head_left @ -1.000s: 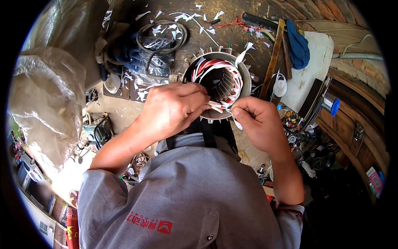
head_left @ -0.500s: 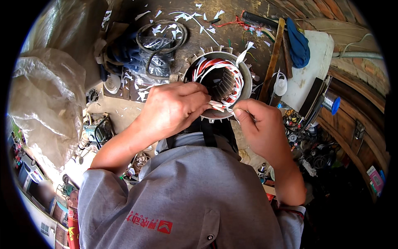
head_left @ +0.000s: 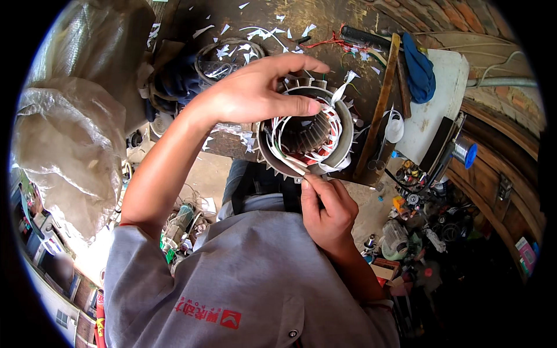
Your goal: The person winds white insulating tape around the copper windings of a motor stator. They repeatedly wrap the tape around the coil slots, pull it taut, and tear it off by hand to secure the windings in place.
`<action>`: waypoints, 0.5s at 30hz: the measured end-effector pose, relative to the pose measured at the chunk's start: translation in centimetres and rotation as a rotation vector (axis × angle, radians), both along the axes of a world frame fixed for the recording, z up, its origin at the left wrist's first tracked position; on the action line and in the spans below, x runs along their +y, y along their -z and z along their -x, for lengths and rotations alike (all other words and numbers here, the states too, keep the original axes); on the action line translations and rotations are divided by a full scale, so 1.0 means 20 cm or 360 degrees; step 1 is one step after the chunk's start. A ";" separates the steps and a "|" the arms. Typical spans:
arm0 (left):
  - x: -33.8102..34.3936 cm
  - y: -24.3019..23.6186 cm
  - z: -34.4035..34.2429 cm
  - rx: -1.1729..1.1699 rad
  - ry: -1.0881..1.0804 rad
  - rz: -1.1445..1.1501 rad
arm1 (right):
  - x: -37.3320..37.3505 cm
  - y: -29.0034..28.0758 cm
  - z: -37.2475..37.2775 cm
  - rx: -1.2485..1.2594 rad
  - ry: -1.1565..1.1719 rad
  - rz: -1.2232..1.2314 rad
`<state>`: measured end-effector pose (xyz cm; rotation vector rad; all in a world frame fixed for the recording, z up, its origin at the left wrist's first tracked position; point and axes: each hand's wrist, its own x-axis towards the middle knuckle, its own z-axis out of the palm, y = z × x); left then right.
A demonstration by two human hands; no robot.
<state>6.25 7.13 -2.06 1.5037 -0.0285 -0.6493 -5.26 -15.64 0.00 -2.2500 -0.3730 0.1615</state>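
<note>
A finned metal motor housing (head_left: 347, 144) holds a slotted ring of windings (head_left: 331, 134) laced with white tape, with some red showing. Above its upper left side my left hand (head_left: 258, 93) is open, fingers apart, the thumb stretched over the windings near a knotted white tape tail (head_left: 343, 87); whether it touches them I cannot tell. My right hand (head_left: 328, 209), at the housing's near rim, pinches the end of pale sleeved leads (head_left: 289, 160) that run down from the left side of the windings.
The workbench (head_left: 313, 14) carries white scraps, coiled cable (head_left: 209, 52), wooden sticks (head_left: 377, 133), a blue cloth (head_left: 420, 78), a white container (head_left: 394, 129) and a pale board (head_left: 441, 75). A blue-ended spool (head_left: 464, 152) sits right. Plastic sheeting (head_left: 69, 156) hangs left; machine parts crowd the floor.
My left hand has let go of the leads, risen and spread over the housing's top. My right hand has moved left and down onto the leads, which now trail toward me.
</note>
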 end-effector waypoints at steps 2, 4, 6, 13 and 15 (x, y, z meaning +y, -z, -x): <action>-0.02 0.03 -0.07 -0.0062 0.0239 0.0000 | 0.00 0.00 0.02 0.0066 0.0059 -0.0034; 0.00 0.09 -0.10 0.0126 0.0194 0.0426 | 0.00 0.00 0.01 0.0098 0.0084 -0.0085; 0.04 0.12 -0.11 0.0426 0.0132 0.0574 | 0.00 0.01 0.00 0.0079 0.0109 -0.0144; -0.06 0.15 -0.10 0.0381 -0.0080 0.0458 | 0.00 0.10 0.01 -0.0057 0.0121 -0.0279; -0.06 0.15 -0.09 0.0407 -0.0162 0.0451 | -0.01 0.11 0.00 -0.0089 0.0100 -0.0257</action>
